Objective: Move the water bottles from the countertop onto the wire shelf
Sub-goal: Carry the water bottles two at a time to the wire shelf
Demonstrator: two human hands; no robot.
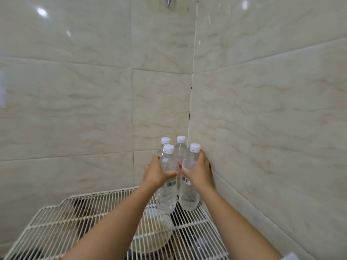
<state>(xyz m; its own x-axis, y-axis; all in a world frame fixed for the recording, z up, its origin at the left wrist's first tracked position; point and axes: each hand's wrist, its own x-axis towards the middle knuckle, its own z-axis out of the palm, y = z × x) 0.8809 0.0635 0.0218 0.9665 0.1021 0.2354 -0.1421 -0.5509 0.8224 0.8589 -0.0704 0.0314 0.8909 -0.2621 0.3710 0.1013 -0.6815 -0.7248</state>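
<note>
Head view: the wire shelf spread across the lower left. At lower centre, the left hand curled its fingers round the front-left bottle. Behind stood the rear-left bottle and rear-right bottle. The right hand gripped the front-right bottle, probably to pack all four tightly into the tiled corner.
</note>
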